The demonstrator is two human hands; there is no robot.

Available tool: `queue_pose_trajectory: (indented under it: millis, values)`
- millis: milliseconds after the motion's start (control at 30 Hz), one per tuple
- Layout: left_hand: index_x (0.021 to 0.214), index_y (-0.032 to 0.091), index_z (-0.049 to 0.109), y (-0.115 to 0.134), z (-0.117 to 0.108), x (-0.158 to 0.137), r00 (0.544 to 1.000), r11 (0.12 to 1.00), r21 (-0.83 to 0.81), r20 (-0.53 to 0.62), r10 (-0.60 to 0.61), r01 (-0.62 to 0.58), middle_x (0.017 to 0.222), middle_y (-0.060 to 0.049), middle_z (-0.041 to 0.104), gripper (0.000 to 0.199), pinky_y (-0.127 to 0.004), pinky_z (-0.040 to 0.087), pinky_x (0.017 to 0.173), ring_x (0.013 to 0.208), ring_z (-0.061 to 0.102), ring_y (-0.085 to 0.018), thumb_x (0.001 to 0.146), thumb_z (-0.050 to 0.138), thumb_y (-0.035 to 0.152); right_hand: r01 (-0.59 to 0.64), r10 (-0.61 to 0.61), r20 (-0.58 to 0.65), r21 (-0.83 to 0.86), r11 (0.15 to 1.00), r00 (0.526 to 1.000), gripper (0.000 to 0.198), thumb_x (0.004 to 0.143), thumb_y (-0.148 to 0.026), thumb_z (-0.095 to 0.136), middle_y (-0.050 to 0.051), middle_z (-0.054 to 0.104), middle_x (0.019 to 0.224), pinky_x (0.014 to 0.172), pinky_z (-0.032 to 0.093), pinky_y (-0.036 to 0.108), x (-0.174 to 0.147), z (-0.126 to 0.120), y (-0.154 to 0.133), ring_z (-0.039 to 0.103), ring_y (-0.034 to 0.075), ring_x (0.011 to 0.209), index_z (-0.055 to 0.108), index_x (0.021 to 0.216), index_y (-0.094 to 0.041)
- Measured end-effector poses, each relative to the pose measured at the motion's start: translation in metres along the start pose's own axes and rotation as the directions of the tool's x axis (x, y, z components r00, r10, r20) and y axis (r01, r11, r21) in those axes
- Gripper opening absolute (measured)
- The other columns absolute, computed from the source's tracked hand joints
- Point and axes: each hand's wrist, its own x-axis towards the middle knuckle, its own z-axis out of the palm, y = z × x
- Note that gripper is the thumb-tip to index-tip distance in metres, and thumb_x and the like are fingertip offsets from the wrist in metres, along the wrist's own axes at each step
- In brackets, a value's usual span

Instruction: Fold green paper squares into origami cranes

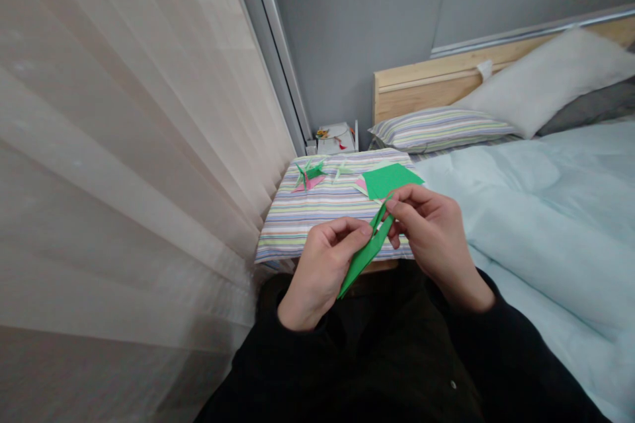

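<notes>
Slanting lengthwise from lower left to upper right, a folded green paper (364,256) is held up at the near edge of the cloth-covered desk (285,232); the left hand (328,264) pinches it near the middle; the right hand (435,231) pinches its upper, farther end; a flat green sheet (391,180) lies just beyond the right hand; folded paper figures (312,172) sit farther left; no label or writing is readable.
</notes>
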Motion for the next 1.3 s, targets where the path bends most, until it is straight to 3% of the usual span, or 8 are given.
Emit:
queue_pose_trajectory:
  millis: [400,567,667,767,833,1000,1133,1300]
  values:
    - [0.081,0.016,0.079,0.003,-0.006,0.0,0.973,0.932,0.288,-0.006,0.23,-0.218,0.076,-0.002,0.074,0.016,-0.022,0.047,0.067,0.07,0.061,-0.012,0.086,0.074,0.03,0.005,-0.008,0.106,0.028,1.0,0.994,0.016,0.08,-0.024,0.079,-0.005,0.062,0.058,0.039,0.047,0.019,0.001,-0.006,0.0,0.055,0.009,0.043,0.065,0.078,-0.018]
    - [0.084,0.018,0.077,0.009,-0.011,-0.001,0.984,0.945,0.278,0.003,0.176,-0.17,0.078,-0.001,0.075,0.009,-0.022,0.05,0.065,0.069,0.065,-0.012,0.08,0.078,0.025,0.081,-0.061,0.173,-0.115,0.99,0.983,0.01,0.085,-0.023,0.074,-0.003,0.066,0.07,0.05,0.049,0.023,0.002,-0.015,-0.009,0.062,0.011,0.058,0.066,0.079,-0.02]
    - [0.08,0.016,0.075,0.014,-0.014,-0.002,0.985,0.901,0.398,0.042,0.169,-0.171,0.07,-0.001,0.072,0.007,-0.023,0.048,0.061,0.063,0.063,-0.012,0.079,0.075,0.024,0.266,-0.129,0.369,-0.35,0.898,0.92,0.005,0.084,-0.02,0.075,0.002,0.073,0.088,0.076,0.054,0.028,0.006,-0.02,-0.022,0.069,0.018,0.089,0.07,0.082,-0.02]
    - [0.08,0.016,0.075,0.017,-0.015,-0.002,0.978,0.832,0.515,0.093,0.185,-0.206,0.072,-0.002,0.072,0.007,-0.025,0.05,0.064,0.066,0.065,-0.014,0.081,0.073,0.023,0.408,-0.102,0.554,-0.465,0.786,0.826,0.005,0.084,-0.014,0.073,0.0,0.074,0.085,0.079,0.051,0.028,0.01,-0.023,-0.031,0.067,0.016,0.082,0.072,0.084,-0.019]
    - [0.081,0.016,0.075,0.019,-0.015,-0.001,0.977,0.822,0.529,0.105,0.186,-0.213,0.077,-0.004,0.075,0.007,-0.027,0.052,0.068,0.07,0.067,-0.016,0.081,0.073,0.023,0.433,-0.08,0.587,-0.49,0.757,0.806,0.009,0.085,-0.01,0.069,-0.001,0.073,0.08,0.074,0.05,0.027,0.012,-0.024,-0.032,0.066,0.014,0.076,0.071,0.082,-0.019]
    - [0.095,0.016,0.079,0.025,-0.026,-0.003,0.982,0.931,0.323,0.131,0.134,-0.17,0.096,-0.011,0.079,0.021,-0.03,0.057,0.08,0.092,0.073,-0.023,0.083,0.078,0.033,0.388,-0.103,0.515,-0.486,0.783,0.851,0.007,0.086,-0.016,0.07,0.0,0.072,0.077,0.07,0.052,0.027,0.011,-0.025,-0.029,0.065,0.015,0.072,0.07,0.079,-0.02]
    - [0.112,0.019,0.078,0.015,-0.03,-0.006,0.987,0.987,-0.125,0.118,0.111,-0.097,0.124,-0.016,0.074,0.048,-0.036,0.061,0.081,0.107,0.071,-0.029,0.085,0.071,0.057,0.274,-0.137,0.351,-0.379,0.884,0.926,0.008,0.086,-0.025,0.072,0.001,0.07,0.076,0.067,0.055,0.029,0.007,-0.02,-0.024,0.066,0.017,0.072,0.069,0.08,-0.021]
    - [0.091,0.019,0.081,-0.011,-0.008,-0.002,0.982,0.97,-0.162,-0.076,0.171,-0.181,0.099,-0.007,0.079,0.025,-0.026,0.059,0.068,0.084,0.072,-0.019,0.072,0.088,0.034,0.272,-0.19,0.271,-0.308,0.912,0.944,0.008,0.088,-0.022,0.071,0.001,0.069,0.079,0.069,0.055,0.029,0.002,-0.006,-0.01,0.066,0.016,0.073,0.066,0.081,-0.02]
